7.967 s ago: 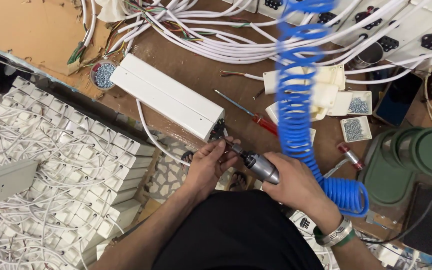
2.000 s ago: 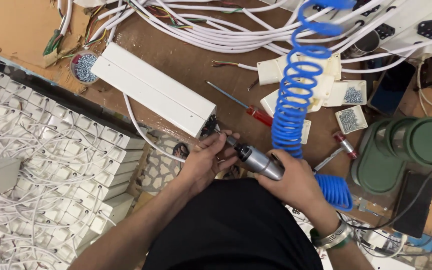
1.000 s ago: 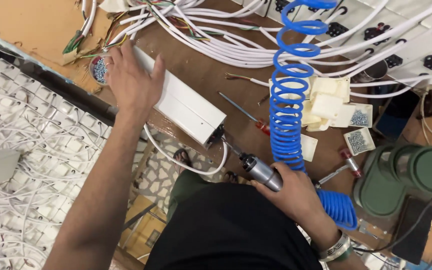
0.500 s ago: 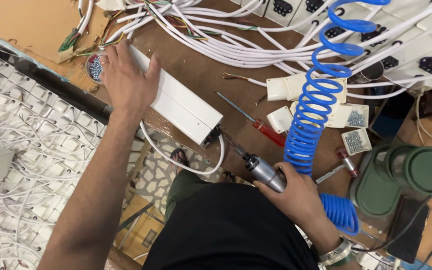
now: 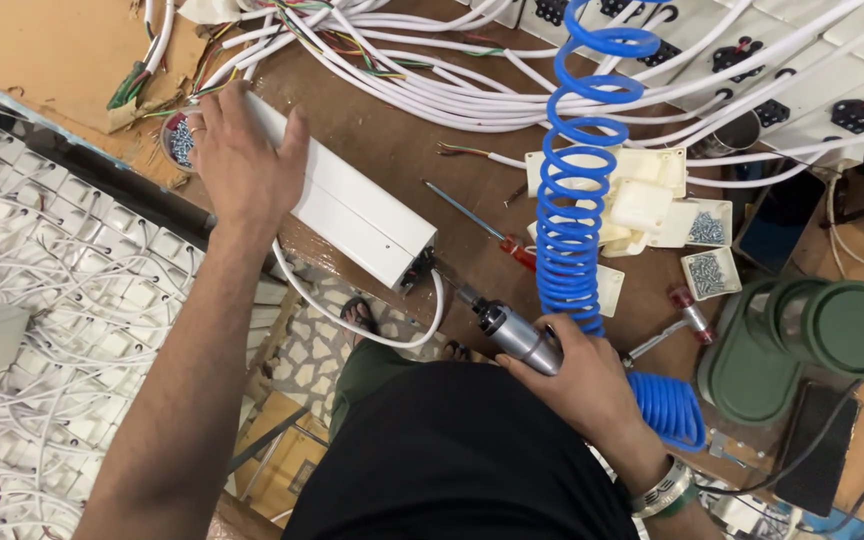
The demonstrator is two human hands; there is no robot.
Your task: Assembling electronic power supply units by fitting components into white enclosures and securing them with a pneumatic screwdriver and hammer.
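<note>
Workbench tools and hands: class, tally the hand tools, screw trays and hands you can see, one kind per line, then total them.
Powered screwdriver: 1
Red-handled screwdriver: 1
Small trays of screws: 2
Left hand and right hand: 2
Total: 6

One long white plastic box [image 5: 352, 205], one blue coiled hose [image 5: 577, 215], one red-handled screwdriver [image 5: 482, 228], two small white screw trays [image 5: 709, 228] [image 5: 709, 273] (at three o'clock).
</note>
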